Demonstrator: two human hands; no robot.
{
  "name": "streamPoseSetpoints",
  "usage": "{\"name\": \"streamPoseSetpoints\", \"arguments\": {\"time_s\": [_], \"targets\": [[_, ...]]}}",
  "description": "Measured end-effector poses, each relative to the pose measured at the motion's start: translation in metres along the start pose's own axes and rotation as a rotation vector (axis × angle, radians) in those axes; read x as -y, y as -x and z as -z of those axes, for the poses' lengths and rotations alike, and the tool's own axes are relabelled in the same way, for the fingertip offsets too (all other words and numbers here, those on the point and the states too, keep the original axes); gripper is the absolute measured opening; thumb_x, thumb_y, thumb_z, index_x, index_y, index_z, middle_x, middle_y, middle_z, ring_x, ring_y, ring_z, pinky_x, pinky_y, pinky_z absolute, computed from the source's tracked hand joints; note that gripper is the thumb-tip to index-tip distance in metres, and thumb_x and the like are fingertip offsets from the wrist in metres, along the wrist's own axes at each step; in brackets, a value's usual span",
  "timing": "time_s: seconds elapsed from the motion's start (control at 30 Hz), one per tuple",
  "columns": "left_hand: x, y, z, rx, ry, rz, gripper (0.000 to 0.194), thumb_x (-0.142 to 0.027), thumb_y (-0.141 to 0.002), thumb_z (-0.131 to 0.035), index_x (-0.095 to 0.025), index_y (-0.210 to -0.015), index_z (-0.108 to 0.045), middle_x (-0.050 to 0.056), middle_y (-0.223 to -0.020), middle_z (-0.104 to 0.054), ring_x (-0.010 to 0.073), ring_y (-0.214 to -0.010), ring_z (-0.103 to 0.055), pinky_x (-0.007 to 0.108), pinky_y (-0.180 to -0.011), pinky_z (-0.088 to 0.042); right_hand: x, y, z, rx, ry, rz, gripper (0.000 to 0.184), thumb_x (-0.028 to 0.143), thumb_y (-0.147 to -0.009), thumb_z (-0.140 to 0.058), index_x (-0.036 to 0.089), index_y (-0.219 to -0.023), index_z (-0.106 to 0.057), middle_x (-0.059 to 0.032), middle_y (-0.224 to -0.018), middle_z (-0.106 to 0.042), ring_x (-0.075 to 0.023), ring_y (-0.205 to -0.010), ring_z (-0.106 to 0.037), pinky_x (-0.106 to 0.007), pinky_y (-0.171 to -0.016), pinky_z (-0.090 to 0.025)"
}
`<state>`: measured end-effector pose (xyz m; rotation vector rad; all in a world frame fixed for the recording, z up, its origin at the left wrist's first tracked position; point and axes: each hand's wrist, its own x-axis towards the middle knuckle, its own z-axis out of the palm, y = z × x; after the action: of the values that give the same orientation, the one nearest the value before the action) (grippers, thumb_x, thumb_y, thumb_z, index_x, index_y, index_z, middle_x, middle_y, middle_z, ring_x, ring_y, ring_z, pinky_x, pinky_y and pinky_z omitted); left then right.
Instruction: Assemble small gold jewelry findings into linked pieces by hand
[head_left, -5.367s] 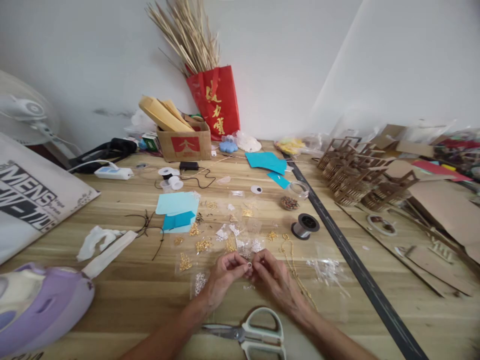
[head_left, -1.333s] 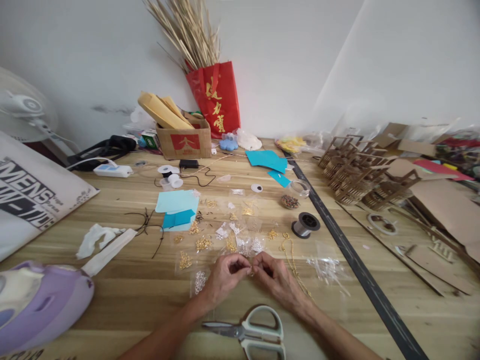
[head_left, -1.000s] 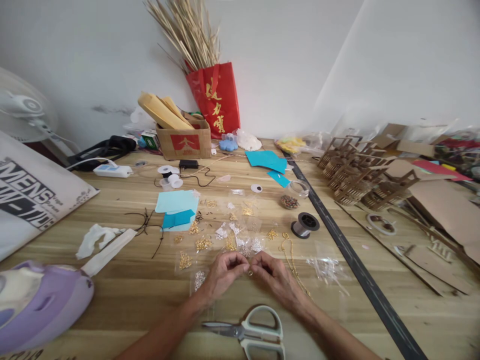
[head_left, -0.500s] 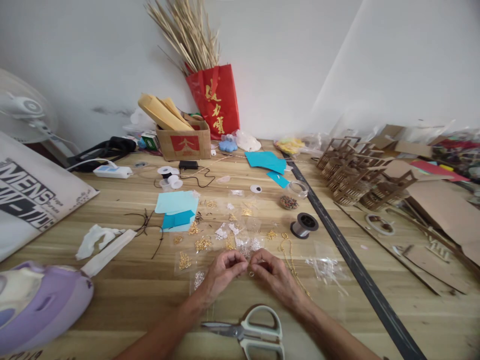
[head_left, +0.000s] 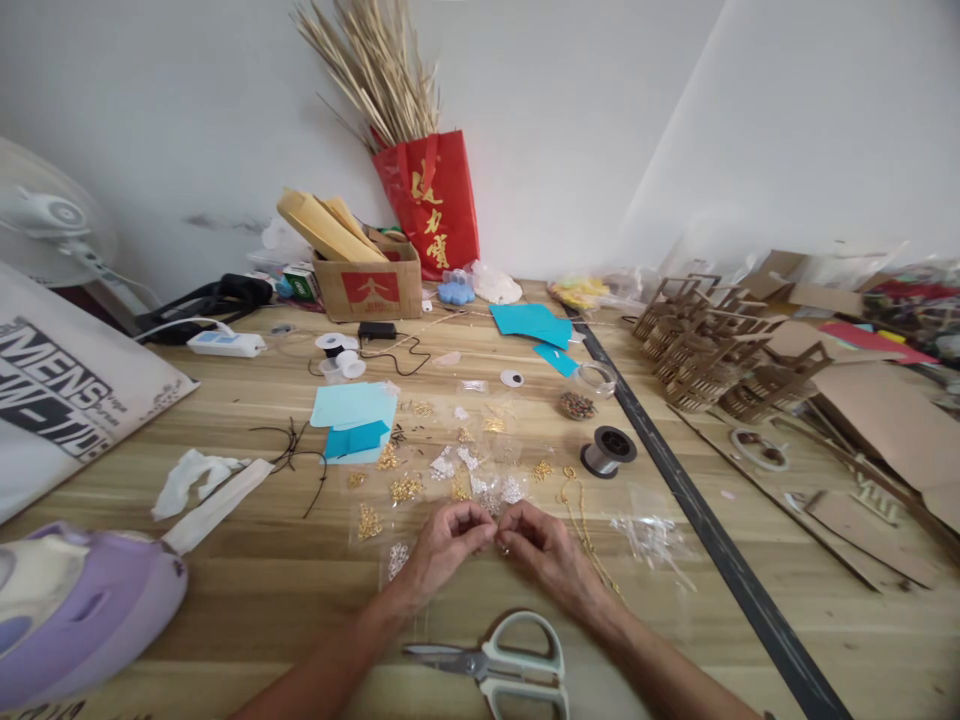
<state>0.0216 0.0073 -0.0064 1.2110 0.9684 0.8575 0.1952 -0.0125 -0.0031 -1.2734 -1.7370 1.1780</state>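
My left hand and my right hand meet above the table, thumbs and forefingers pinched together tip to tip. What the left fingertips hold is too small to make out. A tiny metal ring shows faintly under my right fingertips. Just beyond the hands lie silver findings and gold findings in small piles on clear bags. A gold chain stretches beside my right hand. Scissors with pale handles lie between my forearms, blades pointing left.
A spool of grey wire and a jar of beads stand right of the piles. Blue cards lie at left, near black cords. A purple-and-white object fills the left corner. Wooden baskets stand at right.
My right fingers have shifted slightly left, closer to the left fingertips. The small ring beneath them shows less clearly now.
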Motion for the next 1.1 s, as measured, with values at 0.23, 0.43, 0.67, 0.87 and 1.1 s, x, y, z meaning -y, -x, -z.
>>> {"name": "streamPoseSetpoints", "arguments": {"time_s": [0.23, 0.43, 0.67, 0.87, 1.1], "targets": [[0.001, -0.0005, 0.0002, 0.004, 0.009, 0.009, 0.02, -0.033, -0.069, -0.066, -0.014, -0.066, -0.061, -0.002, -0.059, -0.053, 0.0111, -0.057, -0.046, 0.022, -0.056, -0.035, 0.0009, -0.0005, -0.0014, -0.009, -0.168, -0.038, 0.02, 0.034, -0.083, -0.058, 0.015, -0.082, -0.06, 0.0014, -0.064, -0.054, -0.0099, -0.056, -0.044, -0.02, -0.05, -0.032], [-0.0014, 0.0004, -0.0004, -0.001, 0.016, 0.01, 0.019, -0.031, -0.067, -0.067, -0.013, -0.065, -0.061, -0.002, -0.059, -0.053, 0.0112, -0.057, -0.045, 0.022, -0.055, -0.035, -0.0016, 0.0008, -0.001, -0.066, -0.133, -0.048, 0.02, 0.034, -0.081, -0.06, 0.015, -0.076, -0.062, 0.0019, -0.06, -0.054, -0.0098, -0.053, -0.043, -0.02, -0.048, -0.03], [0.0004, 0.0002, -0.0002, 0.014, 0.015, -0.006, 0.02, -0.032, -0.069, -0.066, -0.013, -0.065, -0.061, -0.002, -0.058, -0.053, 0.011, -0.057, -0.045, 0.022, -0.055, -0.036, -0.0034, 0.0007, 0.0011, -0.067, -0.007, -0.003, 0.019, 0.031, -0.085, -0.055, 0.016, -0.078, -0.065, 0.0005, -0.066, -0.059, -0.0127, -0.06, -0.05, -0.021, -0.054, -0.036], [-0.0011, 0.001, -0.0006, 0.018, 0.008, -0.001, 0.023, -0.035, -0.068, -0.066, -0.013, -0.064, -0.061, -0.002, -0.058, -0.053, 0.0114, -0.057, -0.045, 0.022, -0.055, -0.036, -0.0025, 0.0021, 0.0003, -0.054, 0.093, 0.058, 0.02, 0.03, -0.086, -0.053, 0.016, -0.079, -0.065, -0.0016, -0.071, -0.063, -0.0142, -0.064, -0.054, -0.023, -0.06, -0.04], [0.0003, 0.0007, 0.0001, 0.02, -0.006, -0.007, 0.022, -0.035, -0.069, -0.066, -0.014, -0.065, -0.061, -0.001, -0.058, -0.054, 0.0116, -0.057, -0.046, 0.022, -0.056, -0.036, -0.0058, 0.0021, -0.0028, -0.077, 0.094, 0.073, 0.017, 0.031, -0.084, -0.056, 0.016, -0.077, -0.062, -0.0005, -0.067, -0.061, -0.0124, -0.059, -0.051, -0.022, -0.055, -0.039]]}}
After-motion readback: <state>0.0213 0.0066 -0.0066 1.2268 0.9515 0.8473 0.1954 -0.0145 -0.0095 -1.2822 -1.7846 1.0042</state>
